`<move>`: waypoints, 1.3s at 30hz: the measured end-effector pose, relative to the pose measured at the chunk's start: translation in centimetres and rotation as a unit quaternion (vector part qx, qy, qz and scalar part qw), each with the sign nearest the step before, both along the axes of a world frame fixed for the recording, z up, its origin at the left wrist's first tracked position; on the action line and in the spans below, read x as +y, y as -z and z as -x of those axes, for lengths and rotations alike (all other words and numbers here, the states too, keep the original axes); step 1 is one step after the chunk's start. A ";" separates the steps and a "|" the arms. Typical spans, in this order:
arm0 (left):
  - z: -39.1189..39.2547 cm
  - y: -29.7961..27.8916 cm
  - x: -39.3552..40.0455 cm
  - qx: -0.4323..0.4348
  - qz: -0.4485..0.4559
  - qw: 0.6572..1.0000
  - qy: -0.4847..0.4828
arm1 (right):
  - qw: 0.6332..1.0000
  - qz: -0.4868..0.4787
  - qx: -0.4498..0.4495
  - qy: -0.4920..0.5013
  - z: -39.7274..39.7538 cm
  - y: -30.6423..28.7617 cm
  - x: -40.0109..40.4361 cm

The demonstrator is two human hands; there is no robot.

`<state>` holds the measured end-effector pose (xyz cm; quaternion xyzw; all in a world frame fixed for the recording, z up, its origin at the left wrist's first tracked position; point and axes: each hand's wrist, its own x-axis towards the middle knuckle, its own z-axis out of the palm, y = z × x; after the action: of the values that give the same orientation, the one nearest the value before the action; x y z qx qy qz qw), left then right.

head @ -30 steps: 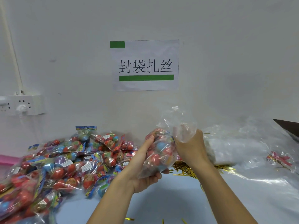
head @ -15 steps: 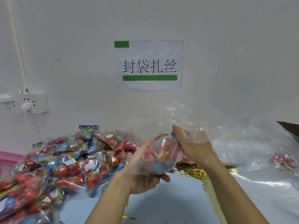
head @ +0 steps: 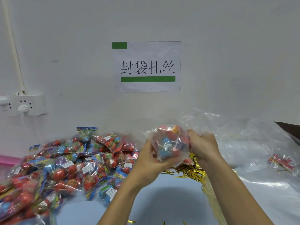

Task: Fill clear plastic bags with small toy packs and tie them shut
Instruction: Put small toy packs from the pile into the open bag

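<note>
A clear plastic bag [head: 170,143] stuffed with red and blue toy packs hangs in the air between both hands, above the table. My left hand [head: 146,161] cups it from below and the left, fingers curled under it. My right hand [head: 203,146] grips its right side, where the loose bag neck [head: 194,117] fans upward. A big heap of toy packs [head: 68,163] covers the table's left side. Gold twist ties [head: 190,169] lie in a pile just under the held bag.
A stack of empty clear bags [head: 253,143] spreads over the right of the table, with a few red ties [head: 280,163] on it. A wall socket [head: 22,105] and a paper sign [head: 147,66] are on the wall behind. A pink tray edge [head: 8,159] shows far left.
The filled bag has been turned and lifted slightly to the right. My right hand has slid from pinching the bag's top to gripping its right side; the loose neck now fans up behind.
</note>
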<state>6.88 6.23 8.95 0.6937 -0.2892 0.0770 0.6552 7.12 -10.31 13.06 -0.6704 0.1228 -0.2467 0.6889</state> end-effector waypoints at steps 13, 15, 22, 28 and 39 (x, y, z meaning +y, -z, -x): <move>-0.5 -1.0 0.8 0.255 0.101 0.960 0.052 | 0.966 0.242 -0.084 -0.018 1.4 -1.2 0.4; -0.6 -1.1 1.0 0.302 0.136 0.940 0.081 | 0.953 0.273 -0.131 -0.023 1.8 -1.6 0.5; -0.1 -0.9 1.9 0.426 0.209 0.861 0.181 | 0.935 0.198 -0.179 -0.236 3.0 -1.5 0.4; -0.3 -1.0 1.3 0.369 0.194 0.898 0.142 | 0.949 0.137 -0.160 -0.236 2.1 -1.1 -0.8; -0.1 -0.4 -0.6 -0.070 -0.072 0.994 -0.044 | 0.967 -0.180 -0.062 -0.169 1.4 -2.1 -1.8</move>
<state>7.00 5.62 9.39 0.7442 -0.3085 0.1335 0.5772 5.73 -12.15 15.19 -0.5294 0.0073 -0.1416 0.8364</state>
